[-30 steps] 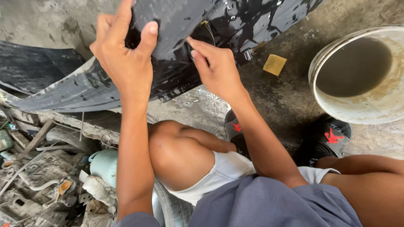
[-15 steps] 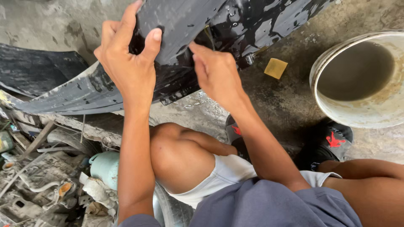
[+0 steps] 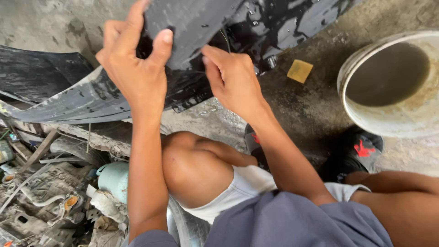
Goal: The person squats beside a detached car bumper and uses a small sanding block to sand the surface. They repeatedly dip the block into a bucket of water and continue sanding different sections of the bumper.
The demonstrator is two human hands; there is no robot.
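Up on the wet black plastic panel [image 3: 192, 27], left hand [image 3: 135, 68] keeps clenching its edge; right hand [image 3: 233, 80] fingertips now press further underneath.

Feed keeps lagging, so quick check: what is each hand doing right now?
Left hand: closed, gripping the edge of the wet black plastic panel.
Right hand: fingertips pressed on the same panel; a closed grip cannot be told.

1. Black plastic panel [image 3: 215, 27]: large, curved, wet and glossy, droplets on its surface.
2. Held raised and tilted above the concrete floor [image 3: 315, 105].
3. Long lower flap swept left, its pale edge resting low.
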